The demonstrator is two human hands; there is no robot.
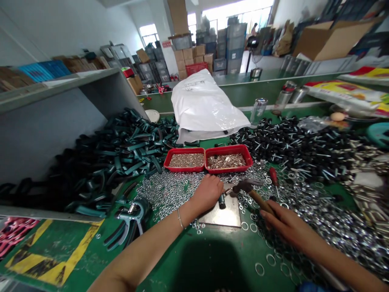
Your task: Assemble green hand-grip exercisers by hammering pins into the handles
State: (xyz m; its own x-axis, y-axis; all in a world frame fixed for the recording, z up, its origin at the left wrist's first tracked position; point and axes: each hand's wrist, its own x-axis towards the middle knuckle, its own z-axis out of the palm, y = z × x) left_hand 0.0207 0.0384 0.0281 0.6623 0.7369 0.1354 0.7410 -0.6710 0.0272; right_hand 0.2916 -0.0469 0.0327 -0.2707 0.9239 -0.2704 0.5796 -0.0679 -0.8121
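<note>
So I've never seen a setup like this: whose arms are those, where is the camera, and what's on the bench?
There's no machine here. This single view comes from a camera worn on a person's head, looking down at their own bare arms. Their right hand grips a wooden-handled hammer. Their left hand is at a small dark part on a steel plate. Around them, the green workbench carries scattered metal washers, two red trays of small metal pieces and heaps of black parts.
</note>
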